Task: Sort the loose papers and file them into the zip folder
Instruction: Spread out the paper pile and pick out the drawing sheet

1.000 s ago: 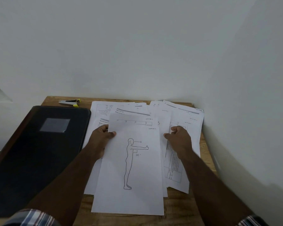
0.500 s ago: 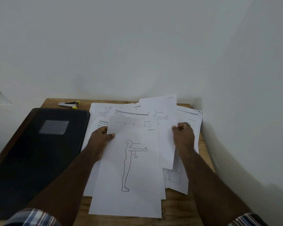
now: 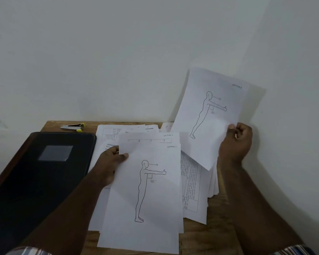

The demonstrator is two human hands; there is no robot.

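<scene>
Loose white papers [image 3: 193, 183] lie spread over the wooden table [image 3: 217, 236]. On top lies a sheet with a standing figure drawing [image 3: 145, 196]; my left hand [image 3: 110, 164] pinches its upper left edge. My right hand [image 3: 236, 142] grips a second figure sheet [image 3: 212, 115] by its right edge and holds it tilted up above the pile, near the right wall. The black zip folder [image 3: 39, 181] lies closed on the left side of the table, next to the papers.
A small metal stapler with yellow ends [image 3: 73, 127] lies at the table's back edge, behind the folder. White walls stand close behind and to the right of the table.
My right hand has lifted one figure sheet off the right part of the pile and raised it up toward the right wall. My left hand has stayed on the top sheet.
</scene>
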